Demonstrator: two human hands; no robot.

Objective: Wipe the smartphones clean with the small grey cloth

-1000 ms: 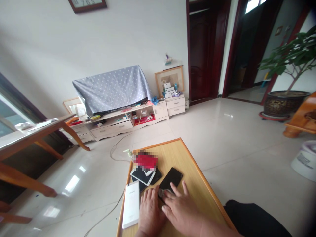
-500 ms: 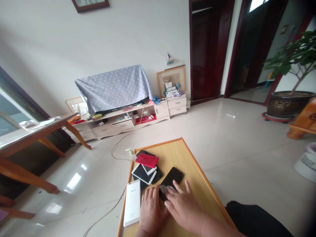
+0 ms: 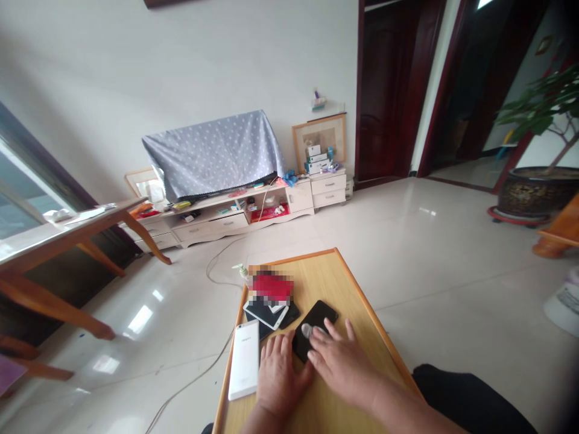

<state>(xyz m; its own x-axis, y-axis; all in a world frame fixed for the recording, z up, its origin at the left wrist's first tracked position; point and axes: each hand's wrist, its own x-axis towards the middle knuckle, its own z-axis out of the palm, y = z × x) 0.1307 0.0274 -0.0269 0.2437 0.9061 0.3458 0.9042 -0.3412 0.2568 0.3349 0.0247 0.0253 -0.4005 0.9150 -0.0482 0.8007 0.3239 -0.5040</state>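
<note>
Over a low wooden table (image 3: 312, 268), a person has both bare hands down near the end closest to them. The right hand (image 3: 344, 367) is the nearer of the two to a black smartphone (image 3: 316, 325), its fingers spread wide and draped over the phone's lower right edge. The phone lies flat on the tabletop, its long axis slanting from lower left to upper right. A small pale disc (image 3: 307, 330) sits on its face, right at the tip of the right thumb (image 3: 313, 335); it is too small to say what it is, or whether the thumb is pinching it or only pressing on it. The left hand (image 3: 283, 377) lies flat and open on the table, holding nothing, its fingertips just beside the black smartphone's lower left corner. To the left of that hand, a white smartphone (image 3: 244, 360) lies lengthwise near the table's edge. Farther along the table, a stack of phones (image 3: 266, 314) sits under a pixelated red phone (image 3: 271, 288), with a small pump bottle (image 3: 242, 271) at the far corner.
</note>
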